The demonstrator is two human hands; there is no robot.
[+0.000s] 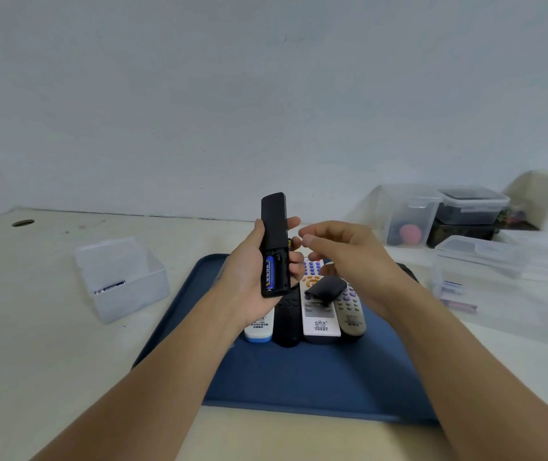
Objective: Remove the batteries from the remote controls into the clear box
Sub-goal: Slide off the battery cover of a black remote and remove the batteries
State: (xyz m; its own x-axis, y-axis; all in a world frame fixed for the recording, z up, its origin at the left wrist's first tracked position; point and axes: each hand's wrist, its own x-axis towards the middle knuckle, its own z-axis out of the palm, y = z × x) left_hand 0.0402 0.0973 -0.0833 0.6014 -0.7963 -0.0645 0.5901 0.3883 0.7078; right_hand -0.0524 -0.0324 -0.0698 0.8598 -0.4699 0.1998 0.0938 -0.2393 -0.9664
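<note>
Currently I see the left hand [259, 271] gripping a black remote [274, 241] upright over the blue tray [299, 377], its open compartment showing one blue battery [269, 272]. My right hand [349, 257] hovers beside it, fingers loosely curled, holding nothing. Near the surface's left edge, the clear box [123, 277] holds one battery.

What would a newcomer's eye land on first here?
The black remote held upright in the left hand at centre, its back open and a blue battery showing in the compartment. Next, the right hand hovering beside it, fingers loosely curled and holding nothing, above a row of remotes on the blue tray. At left on the table sits the clear box.
</note>
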